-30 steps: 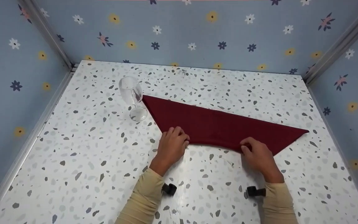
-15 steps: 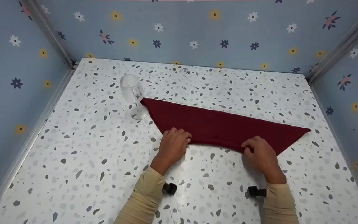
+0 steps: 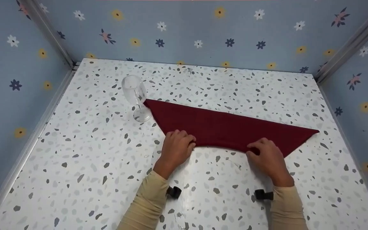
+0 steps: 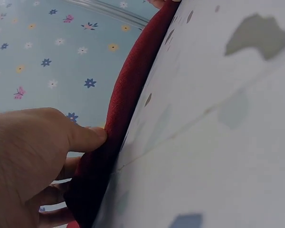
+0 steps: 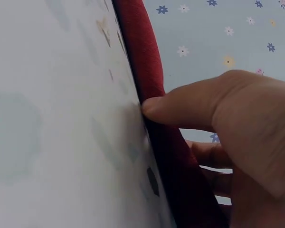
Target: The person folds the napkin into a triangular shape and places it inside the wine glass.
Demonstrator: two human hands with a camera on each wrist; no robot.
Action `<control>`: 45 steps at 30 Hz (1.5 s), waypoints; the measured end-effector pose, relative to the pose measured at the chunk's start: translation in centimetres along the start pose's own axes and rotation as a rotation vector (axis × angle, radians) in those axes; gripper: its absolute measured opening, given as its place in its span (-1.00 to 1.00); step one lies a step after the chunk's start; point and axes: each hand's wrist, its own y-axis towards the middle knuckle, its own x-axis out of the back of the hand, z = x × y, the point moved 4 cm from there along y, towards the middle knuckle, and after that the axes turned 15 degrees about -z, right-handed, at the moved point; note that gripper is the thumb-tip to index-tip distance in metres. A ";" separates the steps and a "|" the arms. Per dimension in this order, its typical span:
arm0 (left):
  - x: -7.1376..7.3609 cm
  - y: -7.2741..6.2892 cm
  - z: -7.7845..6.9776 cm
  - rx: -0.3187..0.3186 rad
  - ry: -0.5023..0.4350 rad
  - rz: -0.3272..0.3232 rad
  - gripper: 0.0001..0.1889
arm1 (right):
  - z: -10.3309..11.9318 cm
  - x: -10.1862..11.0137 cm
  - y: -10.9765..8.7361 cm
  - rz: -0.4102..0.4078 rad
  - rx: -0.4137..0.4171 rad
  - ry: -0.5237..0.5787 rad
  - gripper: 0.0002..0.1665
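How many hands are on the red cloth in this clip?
2. The left hand grips the near edge of the red cloth toward its left end; the right hand pinches the same edge toward its right end. None seems hidden.

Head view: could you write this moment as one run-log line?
red cloth: lying on speckled table | left hand: gripping near edge | right hand: gripping near edge | wine glass: standing by cloth's left corner

Wears close-fitting tan sleeves (image 3: 287,209) with fine crosswise creases, plus, near each cuff (image 3: 283,191), a small black attachment (image 3: 263,195), blocky at its tip and jutting inward.
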 end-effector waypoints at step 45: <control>0.3 0.0 0.5 0.013 0.017 -0.103 -0.88 | 0.2 0.5 -0.1 -0.070 -0.036 -0.072 -0.75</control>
